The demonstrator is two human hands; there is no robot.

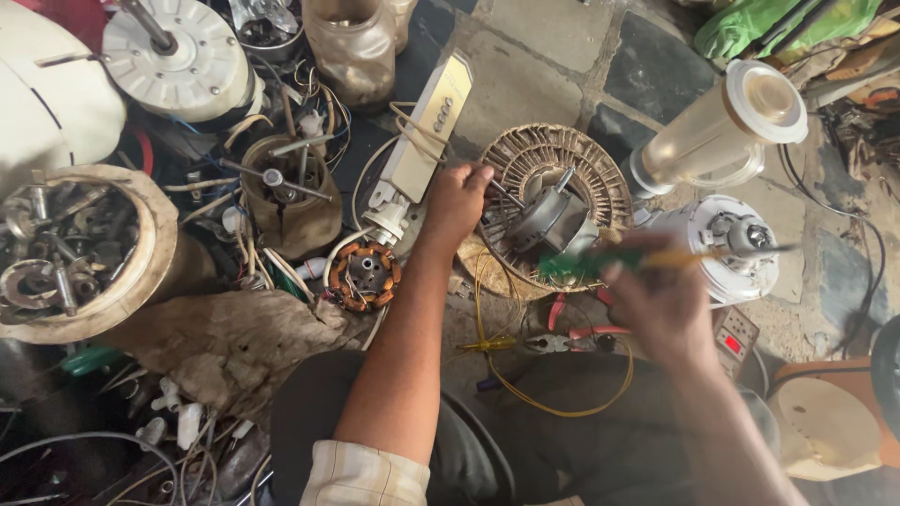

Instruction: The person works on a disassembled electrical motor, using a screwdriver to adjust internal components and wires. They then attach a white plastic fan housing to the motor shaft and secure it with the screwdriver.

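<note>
At frame centre, the left hand point(457, 201) is gripping the fan motor point(553, 217) while the right hand point(656, 300), closed around a green-handled screwdriver point(647, 260), is apparently lining up its tip.

A small boxy meter point(736, 339) lies on the stone floor just right of the red-handled pliers, under the right forearm; its pale casing frames a little rectangular screen point(732, 343) that glows red. Up near the top centre, a long cream-coloured switch panel point(429, 131) lies slantwise, bearing a column of small round dark markings, too small to make out. At the top, a clear plastic jar point(353, 42) stands among the wires, dusty and without a visible label. No signs or printed packages show elsewhere in view.
</note>
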